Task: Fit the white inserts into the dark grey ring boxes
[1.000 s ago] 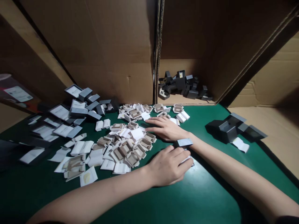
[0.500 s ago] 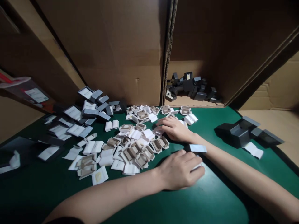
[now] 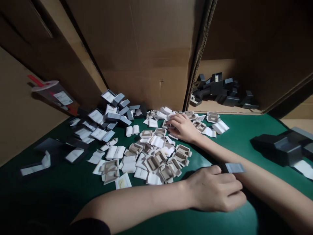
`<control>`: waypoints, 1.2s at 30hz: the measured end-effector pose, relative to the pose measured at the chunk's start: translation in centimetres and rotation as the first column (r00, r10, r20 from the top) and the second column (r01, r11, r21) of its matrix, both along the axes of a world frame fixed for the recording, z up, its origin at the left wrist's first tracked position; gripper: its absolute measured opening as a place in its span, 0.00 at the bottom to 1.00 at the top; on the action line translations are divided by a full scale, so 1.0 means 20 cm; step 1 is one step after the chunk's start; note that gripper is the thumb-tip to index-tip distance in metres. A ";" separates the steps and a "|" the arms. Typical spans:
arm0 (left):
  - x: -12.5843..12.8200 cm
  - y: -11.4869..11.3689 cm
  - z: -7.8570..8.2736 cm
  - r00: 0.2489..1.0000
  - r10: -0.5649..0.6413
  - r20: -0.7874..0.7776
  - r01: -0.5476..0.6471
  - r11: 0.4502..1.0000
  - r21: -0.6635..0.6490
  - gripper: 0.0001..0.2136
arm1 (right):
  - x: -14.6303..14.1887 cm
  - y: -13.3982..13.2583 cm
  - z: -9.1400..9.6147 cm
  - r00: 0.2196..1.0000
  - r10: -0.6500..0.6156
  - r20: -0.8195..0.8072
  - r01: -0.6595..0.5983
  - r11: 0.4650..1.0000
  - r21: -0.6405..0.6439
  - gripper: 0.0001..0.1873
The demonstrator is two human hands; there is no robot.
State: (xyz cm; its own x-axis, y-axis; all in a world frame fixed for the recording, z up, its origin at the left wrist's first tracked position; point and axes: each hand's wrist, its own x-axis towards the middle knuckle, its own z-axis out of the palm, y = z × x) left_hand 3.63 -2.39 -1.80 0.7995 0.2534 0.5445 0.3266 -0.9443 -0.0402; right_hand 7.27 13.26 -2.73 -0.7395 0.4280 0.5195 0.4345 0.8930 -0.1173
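Note:
My left hand [image 3: 216, 191] lies on the green mat [image 3: 220, 222] at the lower right, fingers closed round a small grey box [image 3: 233, 168] whose flat lid sticks out above the knuckles. My right arm crosses behind it to the far side of a pile of white and tan paper inserts [image 3: 156, 156]. My right hand [image 3: 183, 127] rests there with its fingers curled onto a white insert [image 3: 168, 122] at the back of the pile.
Grey boxes with white labels [image 3: 107, 114] are heaped at the back left. Dark box parts [image 3: 220, 89] lie inside an open carton [image 3: 158, 49] at the back. More dark boxes [image 3: 281, 147] sit at the right. A flat dark tray [image 3: 34, 168] lies at the left.
My right hand has moved farther back on the pile and its flat fingers have curled. The left hand stays closed on the grey box. The view has swung left.

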 end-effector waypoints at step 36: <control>-0.01 -0.02 0.00 0.955 -0.004 -0.297 -0.043 0.987 -0.154 0.19 | -0.51 -0.02 0.19 0.934 0.049 0.353 -0.058 0.998 0.017 0.09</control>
